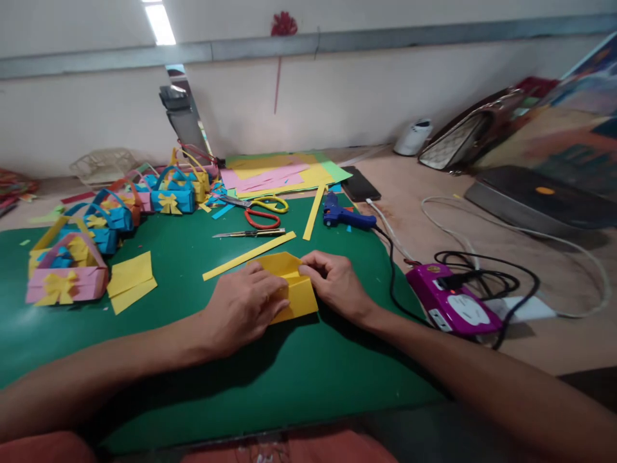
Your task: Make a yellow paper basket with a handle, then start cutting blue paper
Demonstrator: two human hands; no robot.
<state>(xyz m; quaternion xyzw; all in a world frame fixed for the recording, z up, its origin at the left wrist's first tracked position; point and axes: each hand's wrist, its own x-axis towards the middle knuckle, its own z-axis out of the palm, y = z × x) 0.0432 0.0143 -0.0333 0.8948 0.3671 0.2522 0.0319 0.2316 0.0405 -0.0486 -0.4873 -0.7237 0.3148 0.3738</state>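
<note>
Between my two hands is a piece of folded yellow paper [297,301], partly opened into a box-like shape. My left hand [245,302] grips its left side, the fingers covering that end. At the upper right corner, my right hand [337,283] pinches the paper's edge between thumb and fingers. Just beyond lie a yellow paper strip [248,256], a second yellow strip [314,212] and a slim cutter knife [250,233]. Scissors [263,212] with red and yellow handles rest behind the knife. A blue glue gun [348,215] lies to their right.
Several small paper baskets [67,283] with bows stand at the left on the green mat [202,392]. Folded yellow paper [131,281] lies beside them. Coloured sheets [284,172] and a dark phone [360,184] are at the back. A purple power strip [450,299] with cables sits right.
</note>
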